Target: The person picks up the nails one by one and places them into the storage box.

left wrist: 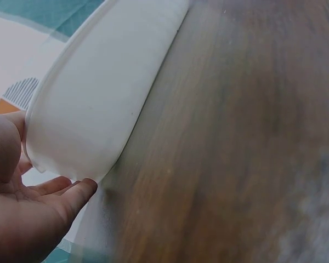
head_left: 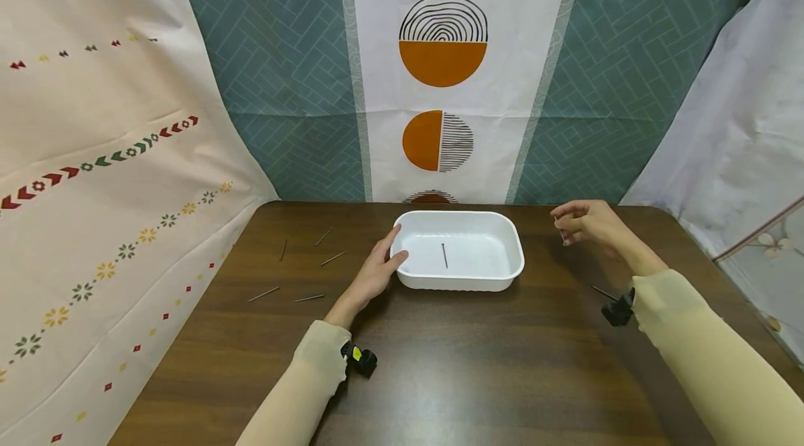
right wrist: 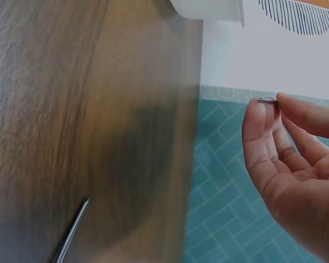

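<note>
A white rectangular plastic tray [head_left: 458, 283] sits on the wooden table with one nail [head_left: 444, 256] lying inside it. My left hand [head_left: 372, 271] grips the tray's left end, thumb over the rim; the left wrist view shows its fingers [left wrist: 79, 194] against the outer wall. To the right of the tray, raised above the table, my right hand [head_left: 587, 226] pinches a nail [right wrist: 267, 101] between thumb and fingertips. Another nail [head_left: 604, 291] lies on the table below the right wrist, and its pointed tip shows in the right wrist view.
Several loose nails [head_left: 333, 259] lie scattered on the table left of the tray. A patterned cloth [head_left: 289, 83] hangs behind the table's back edge, with pale cloths [head_left: 94, 118] at both sides.
</note>
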### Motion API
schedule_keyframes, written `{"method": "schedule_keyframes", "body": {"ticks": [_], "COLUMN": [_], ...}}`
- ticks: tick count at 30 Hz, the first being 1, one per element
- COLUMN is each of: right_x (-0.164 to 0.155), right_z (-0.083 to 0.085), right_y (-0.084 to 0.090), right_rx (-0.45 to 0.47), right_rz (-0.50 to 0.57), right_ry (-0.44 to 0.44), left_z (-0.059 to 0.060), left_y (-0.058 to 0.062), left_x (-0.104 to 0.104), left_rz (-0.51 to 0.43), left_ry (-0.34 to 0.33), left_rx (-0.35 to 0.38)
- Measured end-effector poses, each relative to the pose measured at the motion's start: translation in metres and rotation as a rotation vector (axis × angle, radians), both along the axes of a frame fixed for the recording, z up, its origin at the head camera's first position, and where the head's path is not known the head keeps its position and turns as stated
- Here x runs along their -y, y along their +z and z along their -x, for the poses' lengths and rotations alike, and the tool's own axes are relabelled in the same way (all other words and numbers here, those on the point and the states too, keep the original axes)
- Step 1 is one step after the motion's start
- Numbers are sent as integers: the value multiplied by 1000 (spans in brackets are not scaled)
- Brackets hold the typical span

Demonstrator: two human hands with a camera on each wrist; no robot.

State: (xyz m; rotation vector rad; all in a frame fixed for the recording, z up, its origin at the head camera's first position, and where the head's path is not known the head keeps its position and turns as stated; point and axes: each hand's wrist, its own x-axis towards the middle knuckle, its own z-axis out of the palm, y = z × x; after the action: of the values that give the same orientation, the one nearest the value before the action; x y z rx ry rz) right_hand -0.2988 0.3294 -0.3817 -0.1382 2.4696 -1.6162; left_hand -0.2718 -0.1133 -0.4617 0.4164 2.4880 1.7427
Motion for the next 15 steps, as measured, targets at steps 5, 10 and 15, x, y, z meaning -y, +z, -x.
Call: {"method": "schedule_keyframes", "body": {"ticks": [5,10,15], "right_x": [7,15,36], "right_z": [2,2,1], "right_y": [3,6,20], "right_rx": [8,1,-43], "right_rz": [34,36,-8], "right_ry": [8,17,49], "left_z": [1,1,0], "left_y": [2,2,-1], "left_x": [-1,-1,0], "left_rz": [-5,1,-5], "left_ry": [-2,-1,3], "left_rx": [0,2,2]}}
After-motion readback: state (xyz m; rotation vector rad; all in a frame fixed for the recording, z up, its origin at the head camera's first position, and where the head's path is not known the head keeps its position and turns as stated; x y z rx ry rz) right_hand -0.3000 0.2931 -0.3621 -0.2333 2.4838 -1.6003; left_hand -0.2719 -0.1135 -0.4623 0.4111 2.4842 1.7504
